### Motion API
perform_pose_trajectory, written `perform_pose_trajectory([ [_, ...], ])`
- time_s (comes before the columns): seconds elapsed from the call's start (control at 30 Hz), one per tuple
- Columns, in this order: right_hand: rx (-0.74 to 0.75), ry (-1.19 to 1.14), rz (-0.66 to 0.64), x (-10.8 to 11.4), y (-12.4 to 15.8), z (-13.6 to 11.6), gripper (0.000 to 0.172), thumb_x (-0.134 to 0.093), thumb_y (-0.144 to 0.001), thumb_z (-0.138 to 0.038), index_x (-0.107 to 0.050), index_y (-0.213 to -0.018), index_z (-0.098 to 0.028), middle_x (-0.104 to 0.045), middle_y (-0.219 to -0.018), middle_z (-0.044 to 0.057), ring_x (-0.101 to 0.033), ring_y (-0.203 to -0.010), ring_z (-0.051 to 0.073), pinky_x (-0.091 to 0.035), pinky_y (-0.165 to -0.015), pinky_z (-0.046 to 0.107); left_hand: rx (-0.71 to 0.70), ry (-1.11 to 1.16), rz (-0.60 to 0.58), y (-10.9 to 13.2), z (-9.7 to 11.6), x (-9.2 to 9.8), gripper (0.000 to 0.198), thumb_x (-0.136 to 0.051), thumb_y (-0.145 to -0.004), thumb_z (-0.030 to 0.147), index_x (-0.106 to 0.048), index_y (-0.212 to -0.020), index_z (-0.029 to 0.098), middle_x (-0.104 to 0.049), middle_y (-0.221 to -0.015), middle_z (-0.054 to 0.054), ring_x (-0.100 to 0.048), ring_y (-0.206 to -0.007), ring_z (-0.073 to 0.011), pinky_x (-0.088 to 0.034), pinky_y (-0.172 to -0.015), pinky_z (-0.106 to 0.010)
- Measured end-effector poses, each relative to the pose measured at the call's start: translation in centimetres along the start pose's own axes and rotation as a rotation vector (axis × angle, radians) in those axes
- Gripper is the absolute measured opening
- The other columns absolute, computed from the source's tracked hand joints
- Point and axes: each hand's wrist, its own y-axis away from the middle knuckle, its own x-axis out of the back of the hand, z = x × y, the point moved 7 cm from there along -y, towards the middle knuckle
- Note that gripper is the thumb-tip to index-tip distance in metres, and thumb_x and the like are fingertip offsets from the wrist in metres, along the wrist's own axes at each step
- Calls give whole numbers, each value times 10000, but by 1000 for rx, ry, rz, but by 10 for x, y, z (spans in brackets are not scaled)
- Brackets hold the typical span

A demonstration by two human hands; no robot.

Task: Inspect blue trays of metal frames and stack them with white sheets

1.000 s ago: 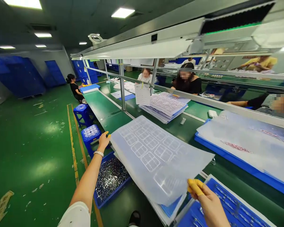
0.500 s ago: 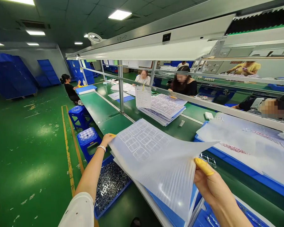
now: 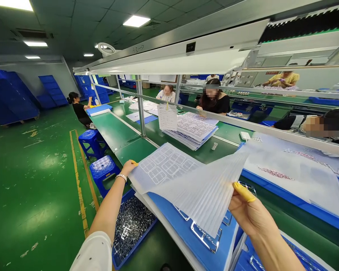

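Both my hands lift a translucent plastic sheet (image 3: 183,177) marked with rows of square grid patterns. My left hand (image 3: 128,168), with a yellow finger cot and a bracelet on the wrist, pinches its far corner. My right hand (image 3: 247,201), also with a yellow finger cot, grips its near edge. Under the raised sheet lies a blue tray (image 3: 183,222) holding metal frames (image 3: 206,236). Below my left forearm sits a blue bin of small metal parts (image 3: 131,229). Another blue tray (image 3: 254,256) lies under my right wrist.
A tray under a translucent sheet (image 3: 293,169) lies to the right on the green workbench (image 3: 135,150). Beyond an aluminium rail (image 3: 214,116) are stacked printed papers (image 3: 190,130) and seated co-workers (image 3: 213,99). Blue stools (image 3: 101,173) stand on the green floor at left.
The sheet's near part has lifted and folded back, uncovering more of the blue tray and metal frames. My right hand has risen slightly, and the view has swung a little.
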Motion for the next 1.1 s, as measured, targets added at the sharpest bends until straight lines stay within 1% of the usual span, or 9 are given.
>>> perform_pose_trajectory([
  [0.1, -35, -9, 8, 3, -1, 6, 439, -985, -410, -476, -773, -697, -220, -750, -766, 58, -718, -925, 328, -624, -823, 415, 4, -16, 1, 1, 1, -2, 321, -653, -936, 385, -653, -1185, 181, -672, -1199, -94, -666, -1008, -229, -578, -864, -448],
  [0.27, -34, -21, 4, 9, -5, 6, 413, -982, -428, -460, -756, -677, -220, -741, -741, 48, -722, -885, 314, -625, -808, 415, -19, -34, 14, -4, 7, 4, 331, -640, -943, 396, -650, -1203, 191, -662, -1234, -98, -660, -1036, -237, -574, -879, -452],
  [0.4, -23, -4, 6, 16, -8, 5, 378, -961, -487, -476, -755, -686, -230, -729, -708, 41, -723, -823, 301, -627, -775, 413, -25, -47, 19, -8, 11, 7, 329, -646, -940, 386, -647, -1196, 178, -667, -1213, -98, -661, -1038, -237, -571, -883, -461],
  [0.6, -44, -5, -29, 19, -7, 11, 373, -947, -522, -477, -750, -707, -219, -737, -730, 56, -725, -845, 315, -625, -760, 421, 6, -98, -30, -1, 13, 2, 307, -662, -931, 382, -660, -1155, 173, -682, -1161, -86, -671, -986, -224, -579, -853, -440],
  [0.73, -44, -16, -9, 23, -6, 13, 383, -951, -506, -472, -738, -704, -222, -730, -719, 45, -724, -831, 303, -626, -746, 412, -8, -136, -27, 4, 23, 6, 288, -655, -936, 383, -668, -1132, 173, -688, -1142, -82, -672, -975, -218, -579, -849, -433],
  [0.83, -24, -10, 33, 29, -9, 11, 383, -950, -492, -446, -736, -712, -217, -733, -728, 46, -720, -796, 289, -627, -721, 403, -42, -150, 14, 8, 39, 18, 270, -649, -940, 383, -671, -1112, 176, -691, -1126, -80, -672, -964, -211, -580, -841, -424],
  [0.9, 6, -3, 69, 34, -11, 6, 360, -934, -510, -424, -734, -723, -215, -742, -754, 53, -716, -783, 281, -622, -695, 392, -86, -144, 36, 12, 54, 27, 273, -647, -941, 394, -673, -1093, 169, -695, -1087, -70, -675, -923, -204, -584, -809, -407],
  [1.0, 68, 11, 125, 45, -12, -9, 336, -916, -522, -386, -735, -745, -212, -749, -793, 59, -710, -793, 271, -610, -680, 368, -173, -114, 68, 22, 83, 41, 273, -651, -936, 410, -676, -1019, 151, -697, -966, -37, -672, -818, -184, -581, -744, -376],
  [1.1, 120, 43, 125, 60, -9, -29, 304, -886, -558, -365, -728, -770, -217, -740, -799, 52, -703, -817, 270, -594, -700, 367, -271, -62, 135, 35, 117, 56, 179, -651, -917, 328, -684, -932, 152, -709, -879, -32, -664, -786, -179, -564, -752, -360],
])
